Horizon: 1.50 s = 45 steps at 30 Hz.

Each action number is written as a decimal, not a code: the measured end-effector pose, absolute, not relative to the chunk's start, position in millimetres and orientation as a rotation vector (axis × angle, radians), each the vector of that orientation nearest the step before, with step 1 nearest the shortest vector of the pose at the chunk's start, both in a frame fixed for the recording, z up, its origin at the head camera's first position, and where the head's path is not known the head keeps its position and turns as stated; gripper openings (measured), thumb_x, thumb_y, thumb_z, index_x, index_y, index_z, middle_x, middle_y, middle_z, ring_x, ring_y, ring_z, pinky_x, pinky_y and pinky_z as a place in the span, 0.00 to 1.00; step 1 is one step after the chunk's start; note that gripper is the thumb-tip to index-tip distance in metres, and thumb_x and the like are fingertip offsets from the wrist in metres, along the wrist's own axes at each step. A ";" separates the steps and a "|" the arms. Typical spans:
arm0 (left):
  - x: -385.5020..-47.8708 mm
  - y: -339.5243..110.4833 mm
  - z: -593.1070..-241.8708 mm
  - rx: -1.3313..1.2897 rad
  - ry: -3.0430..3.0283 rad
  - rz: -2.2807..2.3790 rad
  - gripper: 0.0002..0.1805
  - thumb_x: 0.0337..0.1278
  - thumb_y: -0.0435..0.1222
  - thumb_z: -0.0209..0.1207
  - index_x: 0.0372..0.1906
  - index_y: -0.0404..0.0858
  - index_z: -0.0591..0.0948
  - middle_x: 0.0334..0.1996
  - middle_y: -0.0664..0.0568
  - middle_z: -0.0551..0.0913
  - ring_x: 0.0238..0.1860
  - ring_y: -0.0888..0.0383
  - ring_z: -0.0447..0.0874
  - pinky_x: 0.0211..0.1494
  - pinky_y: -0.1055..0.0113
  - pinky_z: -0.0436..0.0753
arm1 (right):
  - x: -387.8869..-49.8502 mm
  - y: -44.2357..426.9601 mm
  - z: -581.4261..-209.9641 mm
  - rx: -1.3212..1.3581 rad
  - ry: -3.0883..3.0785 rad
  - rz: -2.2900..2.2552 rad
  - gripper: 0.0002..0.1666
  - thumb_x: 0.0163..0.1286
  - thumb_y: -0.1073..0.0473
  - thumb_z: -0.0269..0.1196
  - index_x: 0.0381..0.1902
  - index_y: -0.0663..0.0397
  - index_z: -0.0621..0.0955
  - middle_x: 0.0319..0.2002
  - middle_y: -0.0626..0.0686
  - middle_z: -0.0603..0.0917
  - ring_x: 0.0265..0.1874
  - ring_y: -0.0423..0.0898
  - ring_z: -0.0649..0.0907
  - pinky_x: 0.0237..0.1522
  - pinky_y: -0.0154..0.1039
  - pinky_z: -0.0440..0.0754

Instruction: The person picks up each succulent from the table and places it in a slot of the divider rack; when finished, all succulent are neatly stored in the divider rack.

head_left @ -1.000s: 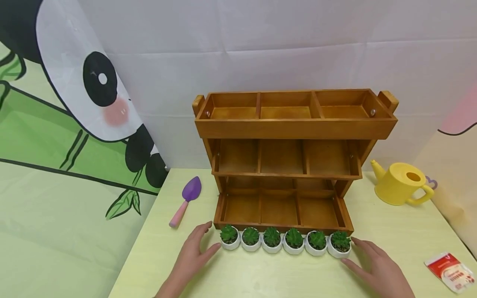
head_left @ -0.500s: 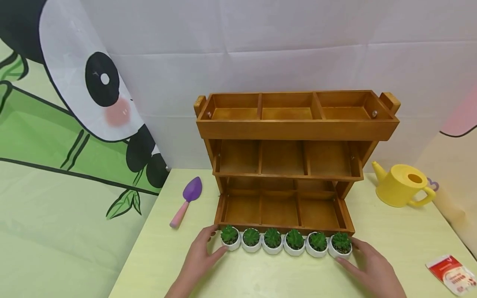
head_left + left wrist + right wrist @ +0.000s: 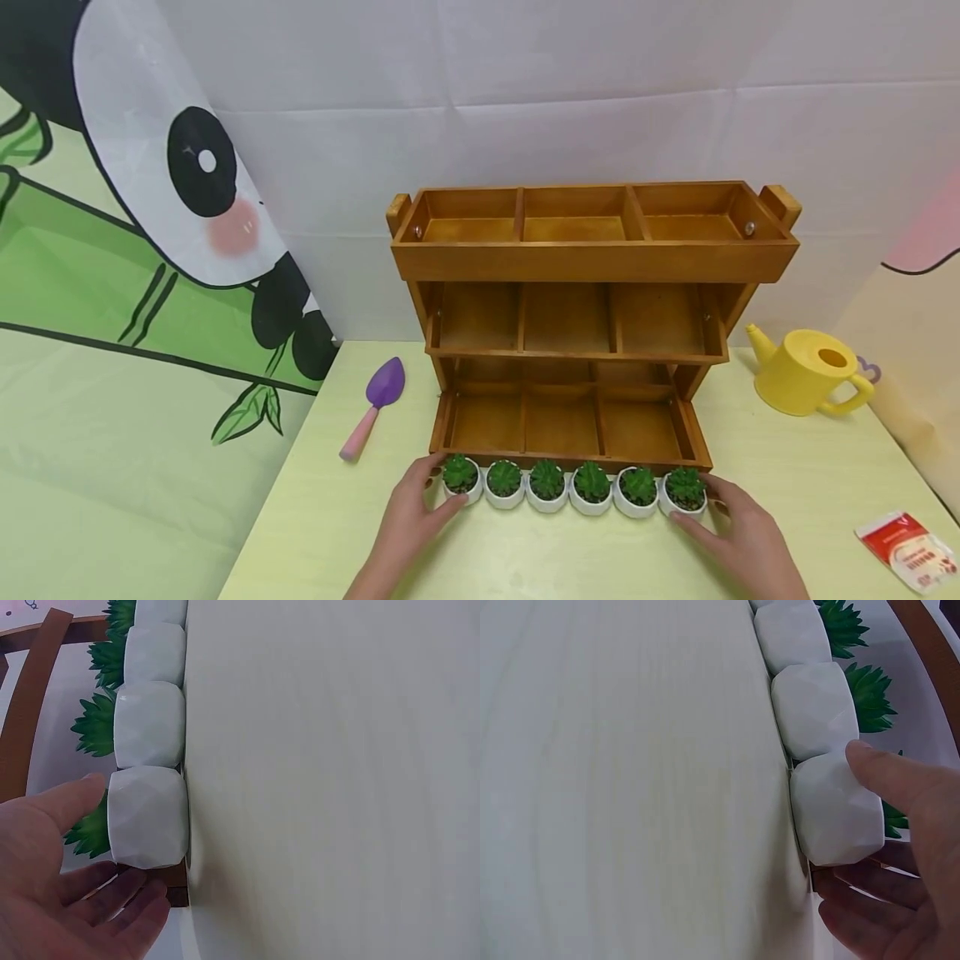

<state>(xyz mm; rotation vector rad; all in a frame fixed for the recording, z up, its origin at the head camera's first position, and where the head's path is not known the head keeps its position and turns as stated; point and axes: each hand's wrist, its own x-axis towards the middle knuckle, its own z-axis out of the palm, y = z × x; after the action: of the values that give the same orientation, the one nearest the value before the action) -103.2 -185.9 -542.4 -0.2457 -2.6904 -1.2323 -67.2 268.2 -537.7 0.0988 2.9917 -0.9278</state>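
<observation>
A row of several small white faceted pots with green succulents stands on the table along the shelf's front edge. My left hand [image 3: 412, 521] is at the leftmost potted succulent [image 3: 148, 817]. Its thumb lies by the rim in front of the leaves, and its loosely bent fingers are beside the pot's outer side. At the other end my right hand [image 3: 738, 533] holds the rightmost potted succulent [image 3: 836, 810]. The thumb lies on the pot's front and the bent fingers go round its outer side, partly hidden. Behind the row rises a brown wooden tiered shelf [image 3: 596, 262] with bare compartments.
A purple trowel with a pink handle [image 3: 360, 433] lies left of the shelf. To the right stands a yellow watering can [image 3: 798, 375], with a purple shape partly hidden behind it. A red and white packet [image 3: 909, 550] lies at the front right. Printed cloth hangs behind.
Both hands have moved inward round the end pots, the left to the right and slightly away, the right to the left. The pots and shelf look unmoved.
</observation>
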 end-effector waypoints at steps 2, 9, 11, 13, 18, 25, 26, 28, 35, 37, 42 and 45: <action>-103.2 -184.4 -542.2 -0.241 -2.689 -1.235 0.38 0.52 0.38 0.79 0.69 0.38 0.78 0.60 0.48 0.83 0.57 0.49 0.83 0.59 0.49 0.83 | -67.8 267.4 -537.9 0.103 2.992 -0.946 0.59 0.62 0.27 0.70 0.68 0.73 0.72 0.61 0.75 0.78 0.53 0.70 0.84 0.54 0.66 0.81; -102.8 -180.9 -542.8 -0.235 -2.668 -1.251 0.35 0.51 0.38 0.79 0.65 0.34 0.79 0.57 0.46 0.84 0.56 0.47 0.83 0.59 0.48 0.83 | -68.4 263.5 -540.3 0.080 3.023 -1.030 0.57 0.61 0.29 0.72 0.67 0.72 0.73 0.60 0.76 0.78 0.52 0.72 0.83 0.53 0.65 0.82; -102.8 -179.8 -542.2 -0.225 -2.676 -1.256 0.35 0.51 0.39 0.79 0.64 0.34 0.79 0.57 0.46 0.84 0.56 0.46 0.84 0.60 0.47 0.83 | -68.8 262.8 -540.6 0.061 3.043 -1.049 0.56 0.61 0.31 0.74 0.66 0.73 0.73 0.60 0.76 0.78 0.51 0.72 0.84 0.53 0.66 0.82; -102.8 -179.2 -541.6 -0.213 -2.684 -1.252 0.35 0.52 0.40 0.79 0.64 0.34 0.79 0.56 0.45 0.84 0.55 0.46 0.84 0.59 0.47 0.83 | -69.0 261.5 -541.0 0.043 3.063 -1.081 0.54 0.61 0.34 0.75 0.65 0.73 0.74 0.59 0.76 0.79 0.51 0.72 0.84 0.52 0.65 0.82; -104.0 -177.2 -543.4 -0.198 -2.677 -1.247 0.35 0.51 0.41 0.79 0.63 0.33 0.79 0.56 0.45 0.84 0.55 0.46 0.84 0.59 0.49 0.84 | -69.8 258.6 -543.2 0.033 3.116 -1.110 0.50 0.60 0.38 0.78 0.64 0.72 0.75 0.56 0.74 0.81 0.51 0.71 0.84 0.51 0.65 0.83; -105.2 -174.7 -547.3 -0.172 -2.667 -1.217 0.35 0.49 0.42 0.81 0.60 0.32 0.80 0.53 0.45 0.84 0.54 0.46 0.84 0.59 0.49 0.84 | -72.3 257.4 -544.6 0.039 3.141 -1.111 0.49 0.59 0.41 0.79 0.62 0.74 0.76 0.53 0.75 0.82 0.47 0.69 0.85 0.47 0.64 0.84; -105.7 -174.1 -547.6 -0.168 -2.665 -1.216 0.35 0.48 0.42 0.81 0.60 0.32 0.80 0.53 0.45 0.84 0.53 0.46 0.84 0.59 0.49 0.84 | -72.4 257.2 -545.0 0.042 3.141 -1.113 0.49 0.59 0.41 0.79 0.62 0.74 0.76 0.53 0.75 0.82 0.46 0.69 0.85 0.46 0.64 0.84; -106.4 -173.1 -548.2 -0.164 -2.663 -1.206 0.35 0.47 0.41 0.81 0.59 0.32 0.80 0.53 0.45 0.84 0.53 0.47 0.84 0.59 0.49 0.84 | -72.6 257.0 -545.7 0.048 3.143 -1.118 0.48 0.59 0.42 0.80 0.61 0.74 0.77 0.52 0.75 0.82 0.46 0.69 0.85 0.46 0.63 0.85; -107.8 -170.7 -547.2 -0.138 -2.668 -1.197 0.35 0.45 0.39 0.82 0.59 0.32 0.81 0.52 0.45 0.84 0.52 0.47 0.85 0.58 0.48 0.84 | -73.4 256.6 -545.3 0.084 3.128 -1.110 0.50 0.59 0.40 0.79 0.62 0.76 0.77 0.54 0.77 0.82 0.44 0.70 0.86 0.46 0.64 0.85; -107.7 -170.1 -546.5 -0.131 -2.671 -1.198 0.35 0.45 0.39 0.82 0.58 0.32 0.81 0.52 0.45 0.84 0.52 0.46 0.85 0.58 0.48 0.84 | -73.5 256.4 -544.8 0.088 3.119 -1.123 0.50 0.58 0.40 0.80 0.61 0.76 0.77 0.54 0.77 0.81 0.44 0.71 0.86 0.46 0.63 0.85; -108.2 -169.1 -545.5 -0.125 -2.672 -1.204 0.34 0.44 0.38 0.82 0.58 0.32 0.81 0.52 0.44 0.84 0.53 0.45 0.84 0.59 0.47 0.83 | -73.2 256.1 -544.6 0.096 3.115 -1.139 0.49 0.58 0.41 0.80 0.61 0.76 0.77 0.54 0.78 0.81 0.44 0.71 0.86 0.46 0.63 0.86; -108.4 -168.8 -545.7 -0.125 -2.671 -1.193 0.34 0.44 0.37 0.82 0.57 0.32 0.82 0.51 0.44 0.85 0.53 0.44 0.84 0.60 0.46 0.82 | -73.0 256.6 -545.4 0.097 3.127 -1.132 0.49 0.57 0.42 0.80 0.61 0.76 0.77 0.54 0.77 0.82 0.43 0.71 0.87 0.45 0.63 0.86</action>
<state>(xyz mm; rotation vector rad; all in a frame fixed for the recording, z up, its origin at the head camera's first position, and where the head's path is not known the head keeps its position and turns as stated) -108.4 -168.8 -545.7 -0.1245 -2.6705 -1.1926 -73.0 256.6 -545.4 0.0970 3.1266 -1.1316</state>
